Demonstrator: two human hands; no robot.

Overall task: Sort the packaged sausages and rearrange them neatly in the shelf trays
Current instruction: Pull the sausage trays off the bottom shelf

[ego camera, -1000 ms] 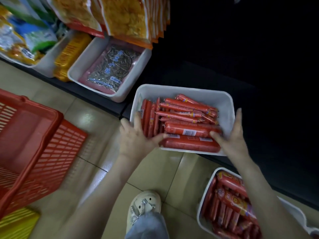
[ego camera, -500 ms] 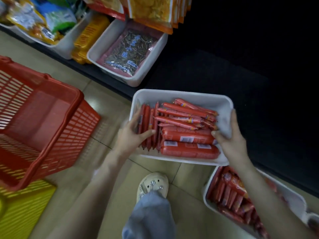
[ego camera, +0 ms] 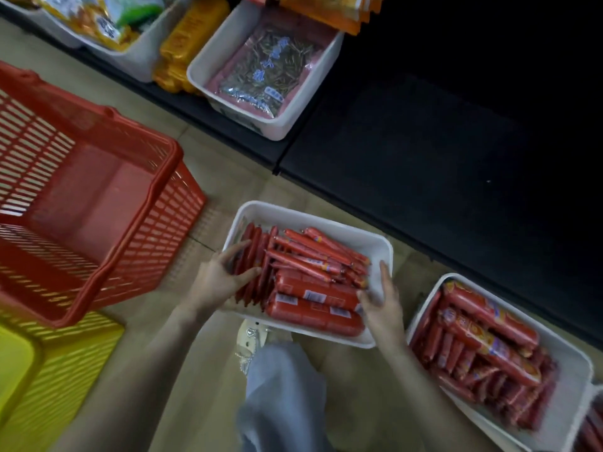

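While the white tray (ego camera: 316,218) sits low over the tiled floor, just in front of the dark shelf (ego camera: 424,151), both hands work at its ends. Whether it rests on the floor or is carried, I cannot tell.

The left hand (ego camera: 225,278) lies at the tray's left end, fingers spread and only slightly bent over a row of thin sausages (ego camera: 259,256) packed on edge, thumb laid against them. Whether it grips them or only steadies them is unclear. The right hand (ego camera: 381,300) is at the tray's right end, fingers nearly straight along the inside wall, touching the ends of the two thick sausages (ego camera: 313,309) at the tray's near side and holding nothing.

More thin sausages (ego camera: 315,252) lie slantwise in a loose heap at the tray's far side. A second tray (ego camera: 574,363) of mixed sausages stands to the right of the white tray, a red basket (ego camera: 107,203) to its left, and a yellow basket (ego camera: 55,380) nearer still on that side.

The step in hand looks like sorting by size within this tray. The next move likely calls for gathering the slanted heap, turning it parallel to one row, and closing the gaps without spilling any over the shallow rim.
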